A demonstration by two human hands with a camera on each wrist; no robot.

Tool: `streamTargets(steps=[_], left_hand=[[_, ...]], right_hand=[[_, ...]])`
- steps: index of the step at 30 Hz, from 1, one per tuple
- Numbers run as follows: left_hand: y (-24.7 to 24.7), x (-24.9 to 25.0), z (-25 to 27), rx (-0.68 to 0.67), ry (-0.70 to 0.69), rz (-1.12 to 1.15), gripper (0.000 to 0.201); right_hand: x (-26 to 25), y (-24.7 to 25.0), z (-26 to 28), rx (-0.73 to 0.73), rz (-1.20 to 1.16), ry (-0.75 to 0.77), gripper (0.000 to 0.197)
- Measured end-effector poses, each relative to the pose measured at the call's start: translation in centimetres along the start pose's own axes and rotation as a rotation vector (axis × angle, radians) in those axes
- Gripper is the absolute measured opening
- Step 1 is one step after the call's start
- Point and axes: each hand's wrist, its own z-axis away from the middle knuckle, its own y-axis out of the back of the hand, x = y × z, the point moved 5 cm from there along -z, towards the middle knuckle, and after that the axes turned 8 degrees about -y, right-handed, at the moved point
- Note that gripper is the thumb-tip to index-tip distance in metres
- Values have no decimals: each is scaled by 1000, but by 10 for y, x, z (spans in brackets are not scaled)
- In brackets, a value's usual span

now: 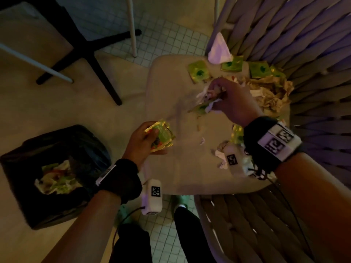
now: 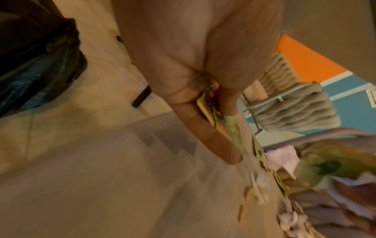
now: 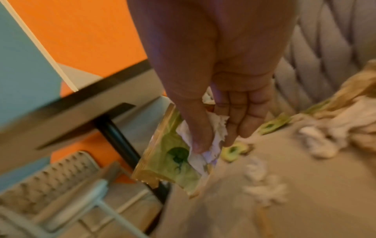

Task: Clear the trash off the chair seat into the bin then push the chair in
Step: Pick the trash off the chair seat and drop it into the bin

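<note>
The beige chair seat (image 1: 182, 168) is littered with trash. My left hand (image 1: 146, 141) pinches a green and yellow wrapper (image 1: 161, 135) over the seat's left edge; the same wrapper (image 2: 219, 116) shows edge-on in the left wrist view. My right hand (image 1: 224, 97) grips a bunch of white tissue and a green wrapper (image 3: 171, 157) above the middle of the seat. Green packets (image 1: 199, 72), crumpled brown paper (image 1: 269, 93) and white tissue scraps (image 1: 222, 154) lie on the seat. The black-lined bin (image 1: 55, 173) stands on the floor to the left, with trash inside.
The woven chair back (image 1: 303, 44) curves around the seat's right and near sides. A white folded napkin (image 1: 219, 50) leans at the seat's back. A black table base (image 1: 83, 54) and white chair legs (image 1: 133, 25) stand on the floor beyond.
</note>
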Motion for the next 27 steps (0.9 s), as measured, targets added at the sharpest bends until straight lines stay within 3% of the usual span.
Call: streamTargets(steps=[4, 9, 13, 17, 19, 22, 25, 27], left_hand=[[74, -13, 21, 123, 24, 25, 20], [223, -55, 76, 363, 119, 47, 28], [351, -109, 134, 579, 266, 131, 37], [452, -162, 167, 622, 319, 15, 27], [478, -178, 169, 621, 300, 30, 30], [492, -183, 156, 564, 290, 162, 53], [485, -172, 138, 466, 267, 131, 74], [478, -163, 135, 415, 215, 62, 74]], right_hand=[[-80, -68, 42, -145, -113, 120, 44], [-159, -235, 88, -476, -223, 123, 50], [-194, -385, 123, -761, -10, 87, 55], [-215, -513, 142, -875, 120, 33, 57], [-222, -561, 141, -865, 169, 8, 58], [-225, -603, 132, -800, 218, -15, 62], [-224, -620, 127, -784, 138, -60, 87], [-225, -621, 129, -814, 150, -29, 98]])
